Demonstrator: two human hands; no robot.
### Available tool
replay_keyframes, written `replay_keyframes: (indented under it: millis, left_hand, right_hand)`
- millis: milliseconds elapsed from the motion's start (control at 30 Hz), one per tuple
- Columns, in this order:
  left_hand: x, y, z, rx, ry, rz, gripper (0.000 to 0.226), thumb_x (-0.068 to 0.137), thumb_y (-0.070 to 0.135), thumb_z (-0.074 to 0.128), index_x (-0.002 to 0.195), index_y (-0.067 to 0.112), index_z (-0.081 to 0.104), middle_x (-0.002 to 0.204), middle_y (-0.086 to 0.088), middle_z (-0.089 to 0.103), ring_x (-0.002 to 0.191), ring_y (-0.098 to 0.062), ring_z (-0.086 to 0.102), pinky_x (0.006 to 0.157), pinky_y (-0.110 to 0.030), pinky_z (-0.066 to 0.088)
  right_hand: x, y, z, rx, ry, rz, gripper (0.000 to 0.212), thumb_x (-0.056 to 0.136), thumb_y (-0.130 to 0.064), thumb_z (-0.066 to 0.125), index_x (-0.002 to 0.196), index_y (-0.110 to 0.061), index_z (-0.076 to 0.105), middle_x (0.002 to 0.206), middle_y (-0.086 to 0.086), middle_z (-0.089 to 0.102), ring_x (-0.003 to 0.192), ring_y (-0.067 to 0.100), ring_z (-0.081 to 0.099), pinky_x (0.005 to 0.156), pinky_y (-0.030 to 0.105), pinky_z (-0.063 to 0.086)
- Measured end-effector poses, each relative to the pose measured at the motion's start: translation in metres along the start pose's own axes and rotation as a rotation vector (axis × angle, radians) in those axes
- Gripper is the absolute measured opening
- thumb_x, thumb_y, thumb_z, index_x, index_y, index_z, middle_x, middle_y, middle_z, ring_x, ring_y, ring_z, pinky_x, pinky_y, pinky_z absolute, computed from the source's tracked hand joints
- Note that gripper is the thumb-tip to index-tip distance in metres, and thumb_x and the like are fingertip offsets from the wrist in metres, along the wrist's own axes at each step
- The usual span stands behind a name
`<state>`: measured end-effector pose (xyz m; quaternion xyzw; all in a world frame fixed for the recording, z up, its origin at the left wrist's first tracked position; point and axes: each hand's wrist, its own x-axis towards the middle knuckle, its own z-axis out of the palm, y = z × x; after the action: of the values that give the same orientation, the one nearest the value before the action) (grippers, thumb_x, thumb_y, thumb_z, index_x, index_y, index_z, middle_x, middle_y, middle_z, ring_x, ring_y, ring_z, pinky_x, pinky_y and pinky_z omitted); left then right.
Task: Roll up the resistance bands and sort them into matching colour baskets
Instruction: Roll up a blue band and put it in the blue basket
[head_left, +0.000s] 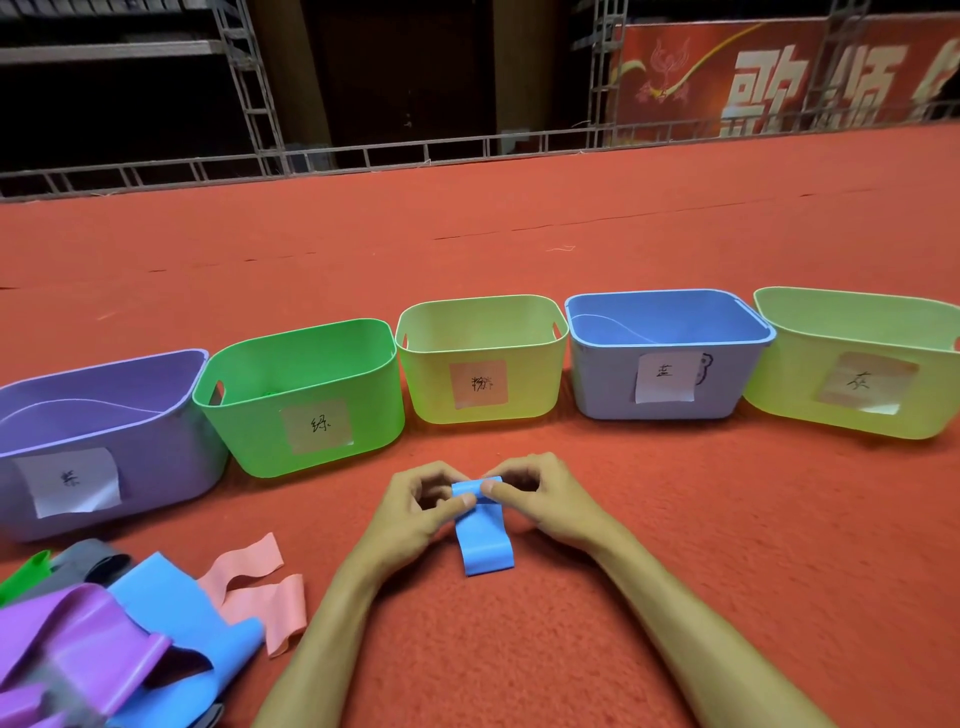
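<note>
Lengthwise, the blue band (485, 548) runs from the person out toward the row of baskets. It lies on the red carpet (701, 519) just short of the middle basket (480, 332). It is a flat, smooth, sky-blue strip, its far end curled into a small roll. Both grips are closed tight: the left hand (415, 512) and right hand (540, 499) pinch that roll between thumbs and curled fingers.
</note>
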<state>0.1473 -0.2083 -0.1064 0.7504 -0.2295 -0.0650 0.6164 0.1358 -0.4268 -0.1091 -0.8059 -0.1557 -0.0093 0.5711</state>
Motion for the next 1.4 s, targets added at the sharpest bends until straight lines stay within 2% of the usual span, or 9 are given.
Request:
replay_keyframes:
  millis: [100,233,333,433,733,967,1167,1300,1400]
  left_hand:
    - [-0.0009,0.0,0.0006,-0.001,0.014,-0.008,0.018,0.085,0.025,0.079,0.1,0.016,0.076,0.082,-0.025,0.067,0.074,-0.022,0.049,0.074,-0.038,0.04]
    - [-0.0023,0.0027,0.0027,-0.013,0.036,-0.022,0.019,0.08,0.026,0.081,0.098,0.021,0.077,0.073,-0.007,0.065,0.069,-0.018,0.044,0.068,-0.03,0.039]
    - [-0.0024,0.005,0.0043,-0.026,0.044,-0.026,0.021,0.084,0.029,0.084,0.101,0.019,0.078,0.075,-0.015,0.071,0.072,-0.014,0.056,0.071,-0.024,0.044]
    - [-0.0019,0.0075,0.006,-0.016,0.055,-0.032,0.01,0.095,0.012,0.073,0.1,0.005,0.078,0.082,-0.003,0.077,0.073,-0.003,0.065,0.071,-0.016,0.048]
    - [-0.0019,0.0035,0.0,-0.008,0.035,-0.024,0.034,0.08,0.04,0.08,0.101,0.014,0.079,0.094,-0.018,0.076,0.084,-0.018,0.065,0.082,-0.035,0.049]
    - [-0.0018,0.0023,-0.001,-0.036,0.053,0.005,0.026,0.081,0.035,0.081,0.102,0.02,0.079,0.094,-0.019,0.075,0.082,-0.023,0.058,0.08,-0.041,0.044]
    - [-0.0007,0.0024,0.0007,-0.029,0.068,-0.016,0.034,0.076,0.036,0.083,0.105,0.019,0.078,0.08,-0.001,0.067,0.074,-0.014,0.047,0.073,-0.029,0.041]
    - [0.0003,0.0049,0.0035,-0.037,0.038,-0.026,0.018,0.092,0.021,0.078,0.103,0.007,0.078,0.092,0.003,0.078,0.083,-0.006,0.066,0.078,-0.018,0.05]
    - [0.0004,0.0046,0.0041,0.02,0.04,-0.04,0.015,0.101,0.013,0.065,0.095,0.006,0.077,0.082,0.007,0.073,0.074,-0.002,0.059,0.072,-0.017,0.046]
  right_hand:
    - [-0.0003,0.0012,-0.0007,0.02,-0.009,0.0,0.021,0.093,-0.035,0.068,0.098,-0.019,0.081,0.092,0.0,0.08,0.085,0.006,0.068,0.083,0.041,0.055]
    - [-0.0007,0.0019,-0.0028,0.098,-0.029,-0.037,0.014,0.098,-0.016,0.069,0.103,-0.008,0.079,0.098,0.009,0.079,0.088,0.009,0.069,0.083,0.031,0.054]
    - [-0.0005,0.0005,-0.0038,0.142,-0.035,-0.073,0.013,0.098,-0.008,0.069,0.106,-0.002,0.076,0.1,0.01,0.079,0.09,0.01,0.069,0.084,0.026,0.053]
    - [-0.0013,-0.0012,-0.0048,0.16,-0.04,-0.095,0.013,0.098,-0.006,0.069,0.107,-0.001,0.075,0.102,0.012,0.078,0.092,0.012,0.07,0.086,0.028,0.054]
    - [-0.0025,-0.0043,-0.0063,0.132,-0.041,-0.047,0.02,0.089,-0.002,0.075,0.108,-0.008,0.078,0.099,0.012,0.078,0.087,0.01,0.068,0.08,0.027,0.052]
    - [-0.0012,-0.0017,-0.0024,0.087,-0.026,-0.017,0.023,0.09,-0.032,0.071,0.104,-0.015,0.078,0.099,0.007,0.079,0.091,0.014,0.07,0.091,0.047,0.055]
    - [-0.0011,-0.0008,-0.0049,0.15,-0.033,-0.03,0.012,0.098,-0.007,0.068,0.106,0.0,0.074,0.099,0.009,0.078,0.091,0.013,0.07,0.085,0.026,0.053]
    - [-0.0005,-0.0021,-0.0055,0.181,-0.031,-0.075,0.015,0.096,-0.006,0.069,0.108,0.002,0.073,0.105,0.017,0.077,0.094,0.016,0.07,0.088,0.031,0.054]
    - [-0.001,-0.0025,-0.0055,0.177,-0.027,-0.082,0.016,0.095,-0.006,0.07,0.109,0.0,0.073,0.106,0.017,0.076,0.094,0.016,0.069,0.089,0.032,0.053]
